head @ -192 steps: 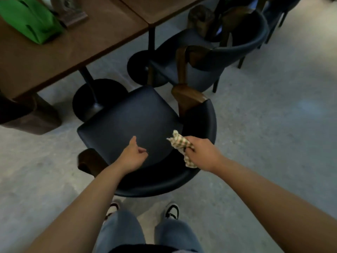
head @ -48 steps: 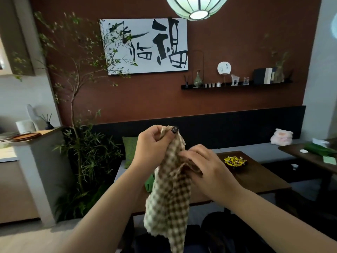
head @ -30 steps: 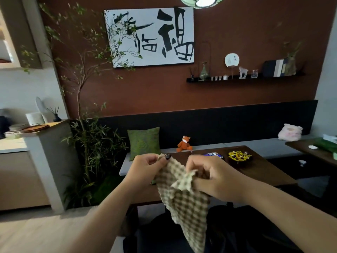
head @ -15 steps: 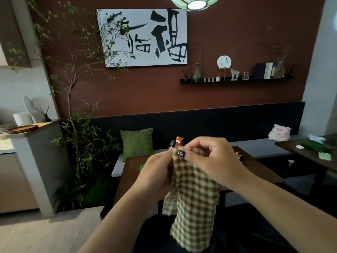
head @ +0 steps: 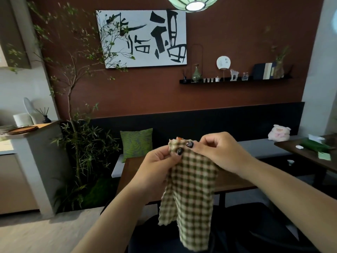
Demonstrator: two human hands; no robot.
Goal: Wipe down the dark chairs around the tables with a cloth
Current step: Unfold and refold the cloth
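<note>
Green-and-cream checked cloth [head: 189, 194] hangs in mid-air, its top edge pinched by both hands, left hand [head: 156, 168] and right hand [head: 220, 154], above a brown wooden desk [head: 235, 181] and dark chair [head: 255, 225]. One green fern-print cushion [head: 136, 143] and one pink plush pig [head: 279, 133] sit on the grey bench [head: 259, 145] below a rust-red wall [head: 228, 33].

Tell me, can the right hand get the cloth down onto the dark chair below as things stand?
Probably yes, though not at once. The right hand and left hand both pinch the checked cloth by its top edge, held up in the air. The dark chair sits directly beneath, with nothing between.
</note>
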